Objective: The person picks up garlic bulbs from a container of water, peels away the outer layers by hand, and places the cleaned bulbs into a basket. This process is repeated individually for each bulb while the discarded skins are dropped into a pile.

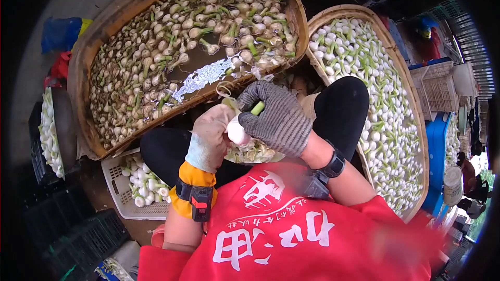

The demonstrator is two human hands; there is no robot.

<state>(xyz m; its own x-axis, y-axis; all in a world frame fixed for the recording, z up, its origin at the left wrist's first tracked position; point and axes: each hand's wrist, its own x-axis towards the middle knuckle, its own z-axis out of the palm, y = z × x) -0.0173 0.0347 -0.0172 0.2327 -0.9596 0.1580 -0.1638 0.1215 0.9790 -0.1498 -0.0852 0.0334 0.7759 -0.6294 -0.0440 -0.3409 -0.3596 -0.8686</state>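
Note:
A white garlic bulb with a short green stem is held between my two hands, above my lap. My right hand, in a grey striped knit glove, is closed around the bulb's stem end. In a pale, stained glove, my left hand is closed with its fingertips pressed to the bulb's left side; those fingertips are partly hidden. Loose strips of garlic skin stick up just above the gloves. Below the hands lies a heap of peeled skins.
Ahead stands a large wooden-rimmed tub of dirty garlic in water. To the right, a long wicker tray holds white garlic. A white plastic basket with cleaned bulbs sits at lower left. Dark crates are farther left.

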